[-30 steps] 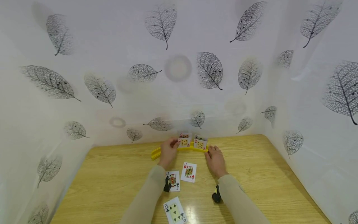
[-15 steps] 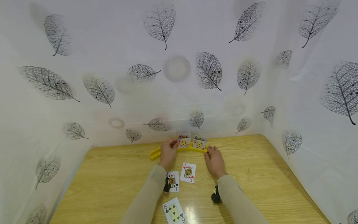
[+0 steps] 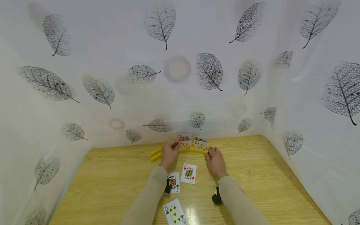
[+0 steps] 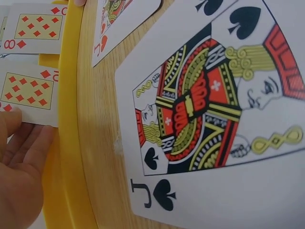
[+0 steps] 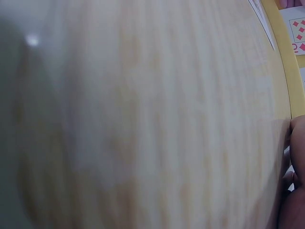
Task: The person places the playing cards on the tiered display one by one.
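A curved yellow card holder (image 3: 156,155) stands at the far side of the table. My left hand (image 3: 169,153) pinches the lower left corner of the ten of diamonds (image 4: 28,90), which stands in the holder's front. Behind it rises a red ten (image 3: 184,137). To its right stands the eight of diamonds (image 3: 200,145), with a black-suited card (image 3: 198,137) behind. My right hand (image 3: 216,161) grips the holder's right end, thumb on the near side; its fingers are partly hidden in the right wrist view.
The jack of hearts (image 3: 188,173) and the jack of spades (image 4: 190,105) lie face up between my arms, with the five of clubs (image 3: 175,213) nearer. Black straps (image 3: 216,197) hang at both wrists. A leaf-patterned curtain (image 3: 180,100) closes off the back.
The ten of diamonds has sunk slightly in the holder, so more of the red ten behind it shows. My right hand stays at the holder's end.
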A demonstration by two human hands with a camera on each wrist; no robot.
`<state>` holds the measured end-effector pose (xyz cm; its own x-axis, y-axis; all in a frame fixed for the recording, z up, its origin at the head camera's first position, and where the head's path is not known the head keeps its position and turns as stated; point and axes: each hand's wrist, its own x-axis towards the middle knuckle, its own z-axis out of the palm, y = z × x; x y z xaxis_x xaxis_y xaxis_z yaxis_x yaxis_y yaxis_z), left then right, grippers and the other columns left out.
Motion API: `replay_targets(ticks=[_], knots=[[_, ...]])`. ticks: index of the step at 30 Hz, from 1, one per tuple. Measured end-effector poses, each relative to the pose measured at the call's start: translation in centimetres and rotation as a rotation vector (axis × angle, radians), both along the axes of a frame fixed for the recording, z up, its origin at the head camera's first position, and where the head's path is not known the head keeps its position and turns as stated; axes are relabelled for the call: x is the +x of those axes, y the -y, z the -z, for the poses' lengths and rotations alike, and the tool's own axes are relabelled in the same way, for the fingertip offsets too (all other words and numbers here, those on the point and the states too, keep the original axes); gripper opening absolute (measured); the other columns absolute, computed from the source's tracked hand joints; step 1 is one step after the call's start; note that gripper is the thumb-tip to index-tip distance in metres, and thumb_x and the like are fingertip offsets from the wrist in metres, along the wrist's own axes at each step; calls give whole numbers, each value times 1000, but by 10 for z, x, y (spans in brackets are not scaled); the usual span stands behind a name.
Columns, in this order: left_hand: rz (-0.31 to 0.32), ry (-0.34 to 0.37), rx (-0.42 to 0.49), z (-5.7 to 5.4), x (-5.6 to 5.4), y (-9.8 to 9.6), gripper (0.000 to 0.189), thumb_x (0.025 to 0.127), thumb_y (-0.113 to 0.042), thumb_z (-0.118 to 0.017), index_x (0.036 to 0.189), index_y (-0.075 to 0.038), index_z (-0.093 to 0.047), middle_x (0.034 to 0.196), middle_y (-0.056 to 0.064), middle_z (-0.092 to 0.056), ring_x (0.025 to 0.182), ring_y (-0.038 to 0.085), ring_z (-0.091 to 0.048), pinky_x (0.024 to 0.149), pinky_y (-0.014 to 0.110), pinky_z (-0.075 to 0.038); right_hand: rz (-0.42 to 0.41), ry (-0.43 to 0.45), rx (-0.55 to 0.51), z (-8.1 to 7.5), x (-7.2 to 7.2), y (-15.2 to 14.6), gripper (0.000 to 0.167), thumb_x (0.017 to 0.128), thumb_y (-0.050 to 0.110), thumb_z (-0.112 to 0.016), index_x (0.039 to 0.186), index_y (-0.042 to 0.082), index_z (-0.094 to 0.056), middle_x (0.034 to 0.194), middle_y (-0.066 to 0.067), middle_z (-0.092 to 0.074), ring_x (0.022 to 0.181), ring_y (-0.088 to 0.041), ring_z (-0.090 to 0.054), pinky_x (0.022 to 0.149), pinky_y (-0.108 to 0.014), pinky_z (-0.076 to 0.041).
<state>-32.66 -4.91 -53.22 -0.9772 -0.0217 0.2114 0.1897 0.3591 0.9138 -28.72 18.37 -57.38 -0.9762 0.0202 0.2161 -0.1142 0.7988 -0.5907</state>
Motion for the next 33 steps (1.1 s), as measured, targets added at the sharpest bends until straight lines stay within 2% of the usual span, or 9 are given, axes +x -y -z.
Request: replay_targets(ticks=[11,19,27,33], knots=[[-24,-7,3,5,2,-1,14,99,-3,-71,112,1,-76,106,17,-78,92,23,-70,82,31,-63,15,4,10,0,0,-2,53,110,28,-55,149,-8,-52,159,-24,-50,154,-45,-37,129,-59,-27],[-22,6,-8,4,1,-2,15,99,-6,-71,113,0,-77,107,16,-78,93,24,-70,85,37,-63,18,14,-3,0,0,-1,53,110,27,-56,149,-8,-52,159,-24,-49,155,-44,-36,129,-59,-28],[-1,30,-12,5,-1,0,17,101,-9,-70,116,-2,-76,108,13,-77,94,21,-69,84,33,-63,29,22,-9,-1,0,0,52,110,26,-56,149,-8,-52,159,-24,-49,155,-44,-36,129,-59,-28],[29,58,-18,2,3,6,26,101,-10,-70,126,-5,-73,110,12,-75,96,21,-69,84,34,-63,21,34,11,0,-1,0,52,111,27,-55,150,-8,-50,161,-23,-47,155,-44,-35,129,-58,-27]])
